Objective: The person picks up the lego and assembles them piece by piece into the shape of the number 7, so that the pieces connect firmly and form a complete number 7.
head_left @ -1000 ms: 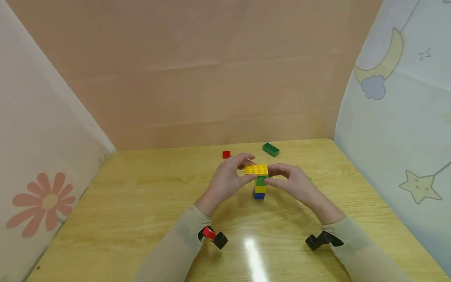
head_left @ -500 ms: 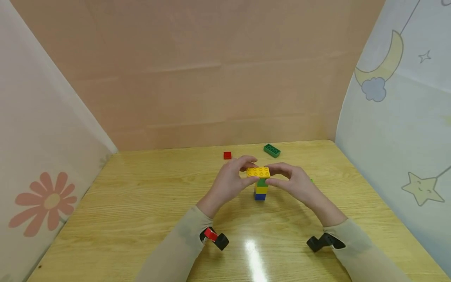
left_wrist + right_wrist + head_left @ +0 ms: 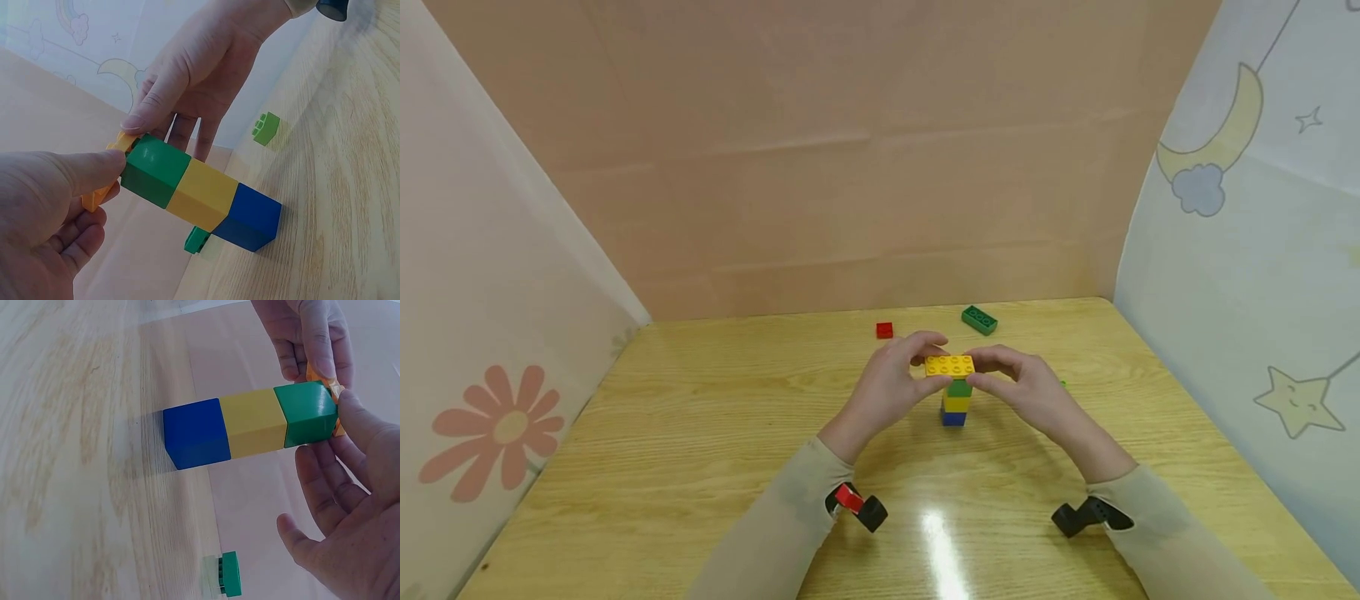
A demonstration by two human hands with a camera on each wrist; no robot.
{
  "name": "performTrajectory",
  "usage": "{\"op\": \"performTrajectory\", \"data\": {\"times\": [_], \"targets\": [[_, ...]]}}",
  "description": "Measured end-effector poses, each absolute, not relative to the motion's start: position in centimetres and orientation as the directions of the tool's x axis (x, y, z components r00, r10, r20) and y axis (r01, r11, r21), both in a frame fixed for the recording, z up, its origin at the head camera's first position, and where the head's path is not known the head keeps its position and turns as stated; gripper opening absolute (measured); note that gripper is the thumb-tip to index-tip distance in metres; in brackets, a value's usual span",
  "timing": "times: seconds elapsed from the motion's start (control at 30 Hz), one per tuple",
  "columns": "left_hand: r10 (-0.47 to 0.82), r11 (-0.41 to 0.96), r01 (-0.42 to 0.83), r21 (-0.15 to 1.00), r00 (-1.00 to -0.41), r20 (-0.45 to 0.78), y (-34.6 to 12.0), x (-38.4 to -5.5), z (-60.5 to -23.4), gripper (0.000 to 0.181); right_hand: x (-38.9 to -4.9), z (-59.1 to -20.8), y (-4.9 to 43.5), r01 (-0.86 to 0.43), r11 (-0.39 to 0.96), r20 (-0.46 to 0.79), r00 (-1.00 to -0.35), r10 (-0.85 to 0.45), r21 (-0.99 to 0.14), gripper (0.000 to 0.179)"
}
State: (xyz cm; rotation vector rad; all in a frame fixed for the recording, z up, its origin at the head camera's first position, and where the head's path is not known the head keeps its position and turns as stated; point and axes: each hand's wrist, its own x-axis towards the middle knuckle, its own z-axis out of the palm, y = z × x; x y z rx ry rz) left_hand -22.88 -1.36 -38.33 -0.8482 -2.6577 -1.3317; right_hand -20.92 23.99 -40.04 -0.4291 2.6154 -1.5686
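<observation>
A toy brick tower stands upright on the wooden table: a blue brick at the bottom, a yellow brick above it, then a green brick. Lying across the top is a thin yellow plate with studs, jutting out to the left. My left hand pinches the plate's left end between thumb and fingers. At its right end my right hand pinches it, with the thumb in front and fingers behind. In the right wrist view, the right thumb tip lies at the seam of plate and green brick.
Farther back on the table lie a small red brick and a dark green brick with its hollow side showing. A light green brick lies to the right, mostly hidden behind the right hand in the head view. Fabric walls surround the table.
The yellow plate now sits slightly lower over the green brick. My right thumb has shifted from the green brick's front up to the plate's edge. The left hand keeps its hold.
</observation>
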Motion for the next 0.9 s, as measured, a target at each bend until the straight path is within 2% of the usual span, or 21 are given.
{"op": "performTrajectory", "data": {"times": [0.9], "targets": [[0.445,0.502,0.457,0.734,-0.864,0.233,-1.31,-23.04,-38.52,0.048,-21.02,-40.73,24.06,-0.311,0.511,0.175,-0.939,-0.296,-0.801,0.039]]}}
